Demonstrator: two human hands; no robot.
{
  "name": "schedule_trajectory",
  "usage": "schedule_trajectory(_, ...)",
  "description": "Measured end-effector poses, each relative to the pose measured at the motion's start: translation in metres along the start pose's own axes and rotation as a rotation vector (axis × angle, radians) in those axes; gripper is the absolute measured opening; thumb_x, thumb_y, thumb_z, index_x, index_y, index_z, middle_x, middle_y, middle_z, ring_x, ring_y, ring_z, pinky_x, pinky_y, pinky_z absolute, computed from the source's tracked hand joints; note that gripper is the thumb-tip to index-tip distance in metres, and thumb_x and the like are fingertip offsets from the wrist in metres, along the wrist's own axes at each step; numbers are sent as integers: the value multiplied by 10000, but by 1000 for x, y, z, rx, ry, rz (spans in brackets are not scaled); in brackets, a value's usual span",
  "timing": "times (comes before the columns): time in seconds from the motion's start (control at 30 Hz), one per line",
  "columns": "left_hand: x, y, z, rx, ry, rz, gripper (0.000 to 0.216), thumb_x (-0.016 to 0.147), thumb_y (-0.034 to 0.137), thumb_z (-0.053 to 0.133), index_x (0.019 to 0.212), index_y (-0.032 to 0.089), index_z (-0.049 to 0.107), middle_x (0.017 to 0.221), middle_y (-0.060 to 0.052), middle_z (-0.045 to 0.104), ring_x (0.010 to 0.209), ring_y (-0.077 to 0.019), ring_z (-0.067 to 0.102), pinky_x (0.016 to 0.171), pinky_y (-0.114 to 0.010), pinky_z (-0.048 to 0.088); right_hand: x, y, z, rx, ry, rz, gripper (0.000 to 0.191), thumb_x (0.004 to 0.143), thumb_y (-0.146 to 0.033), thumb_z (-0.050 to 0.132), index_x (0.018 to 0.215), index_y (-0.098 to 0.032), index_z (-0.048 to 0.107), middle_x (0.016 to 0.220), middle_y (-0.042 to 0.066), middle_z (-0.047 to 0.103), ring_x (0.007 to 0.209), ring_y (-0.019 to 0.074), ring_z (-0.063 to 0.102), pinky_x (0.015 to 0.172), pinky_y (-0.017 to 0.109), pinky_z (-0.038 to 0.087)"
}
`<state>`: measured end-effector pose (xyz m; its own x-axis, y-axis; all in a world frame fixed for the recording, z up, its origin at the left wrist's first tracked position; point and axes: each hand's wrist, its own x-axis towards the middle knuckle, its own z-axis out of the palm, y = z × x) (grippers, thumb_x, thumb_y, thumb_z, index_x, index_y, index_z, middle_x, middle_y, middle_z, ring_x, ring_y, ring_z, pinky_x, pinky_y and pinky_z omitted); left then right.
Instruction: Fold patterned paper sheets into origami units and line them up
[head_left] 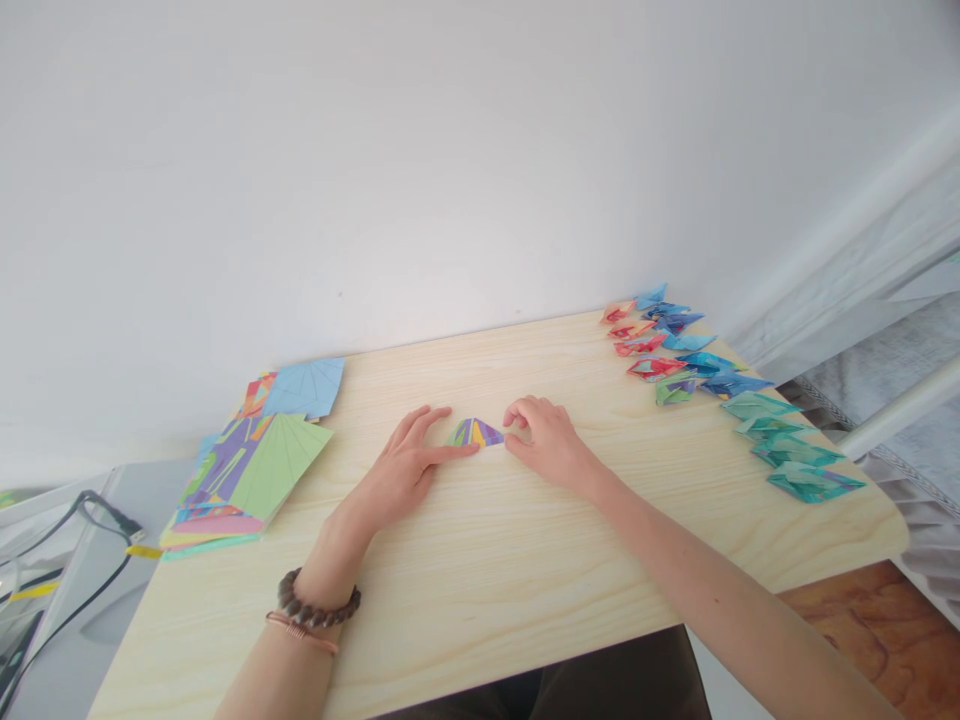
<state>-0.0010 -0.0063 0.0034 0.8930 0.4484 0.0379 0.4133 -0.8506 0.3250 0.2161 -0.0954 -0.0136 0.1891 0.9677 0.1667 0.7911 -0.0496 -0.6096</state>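
A small folded piece of origami paper (474, 432), striped purple, yellow and green, lies flat at the middle of the wooden table (450, 580). My left hand (405, 460) rests at its left side, thumb stretched along the paper's lower edge and fingers extended past its left end. Curled at the paper's right tip is my right hand (546, 440), its thumb and forefinger a little apart with nothing visible between them. Whether the right fingertips touch the tip, I cannot tell.
Patterned paper sheets (281, 465) are stacked at the table's left. Along the right edge stand several folded paper pieces in red (656, 368), blue (709, 363) and green (814, 482). A white wall (450, 180) rises behind. Black cables (105, 510) lie beyond the left edge.
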Motion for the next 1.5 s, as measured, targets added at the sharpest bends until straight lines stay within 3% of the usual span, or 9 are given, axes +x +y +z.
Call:
schedule_trajectory(0.3, -1, 0, 0, -32, 11, -2, 653, 766, -28, 349, 1219, 414, 511, 1438, 48, 240, 1337, -272, 176, 1090, -501, 230, 1, 8, -2, 58, -1, -32, 184, 724, -97, 482, 870, -200, 524, 832, 6, 567, 799, 143, 522, 756, 285, 353)
schedule_trajectory(0.47, -2, 2, -1, -23, 9, -4, 596, 816, 14, 345, 1243, 404, 488, 1425, 26, 265, 1335, -262, 169, 1087, -499, 224, -3, -1, 2, 5, 72, -76, 109, 790, -261, 541, 880, -201, 524, 872, 14, 568, 818, 155, 513, 765, 297, 331)
schedule_trajectory(0.7, -2, 1, 0, -64, 86, 11, 398, 897, 159, 364, 1199, 347, 543, 1322, -20, 394, 1272, -225, 290, 1076, -444, 251, 0, -2, 5, -68, 15, -64, 105, 789, -301, 578, 837, -215, 544, 858, 7, 587, 840, 171, 497, 755, 298, 301)
schedule_trajectory(0.87, 4, 5, 8, -114, 210, -115, 329, 893, 298, 429, 1208, 250, 510, 1231, -71, 466, 1182, -221, 396, 1023, -413, 321, -1, -5, 5, -84, 16, -58, 95, 797, -301, 566, 830, -214, 549, 860, 9, 583, 845, 176, 489, 760, 302, 296)
schedule_trajectory(1.07, 14, 19, 19, -26, 336, -309, 349, 821, 378, 531, 1142, 242, 526, 1194, -75, 458, 1132, -253, 409, 985, -436, 331, -4, -10, 7, -137, 29, -57, 108, 793, -319, 560, 790, -210, 552, 846, 22, 569, 861, 193, 473, 763, 320, 284)
schedule_trajectory(1.5, 17, 21, 22, -18, 351, -357, 396, 765, 394, 588, 1130, 264, 506, 1183, -65, 437, 1130, -258, 398, 967, -437, 332, -4, -10, 8, -149, 22, -47, 128, 794, -338, 556, 769, -213, 545, 851, 22, 566, 871, 201, 467, 765, 327, 292)
